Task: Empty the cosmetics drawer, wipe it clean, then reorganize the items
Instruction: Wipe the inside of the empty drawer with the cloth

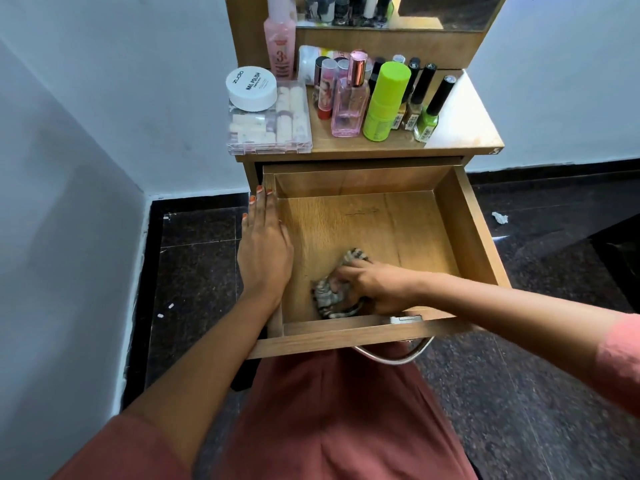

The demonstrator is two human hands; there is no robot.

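The wooden drawer (464, 216) is pulled out in front of me, with nothing inside but a crumpled grey patterned cloth (327, 292). My right hand (377, 285) presses down on that cloth at the drawer's near left part, fingers closed over it. My left hand (265, 247) lies flat on the drawer's left wall, fingers stretched toward the back. On the tabletop above stand the cosmetics: a clear box of small items (268, 128) with a white nail polish remover jar (251, 88) on it, a pink perfume bottle (348, 109), a lime green bottle (384, 102) and several nail polish bottles (429, 112).
A tall pink bottle (280, 39) and a mirror shelf with more bottles stand at the back of the dresser. A metal handle (391, 356) hangs under the drawer front, above my lap. Dark stone floor lies on both sides; a white wall is close on the left.
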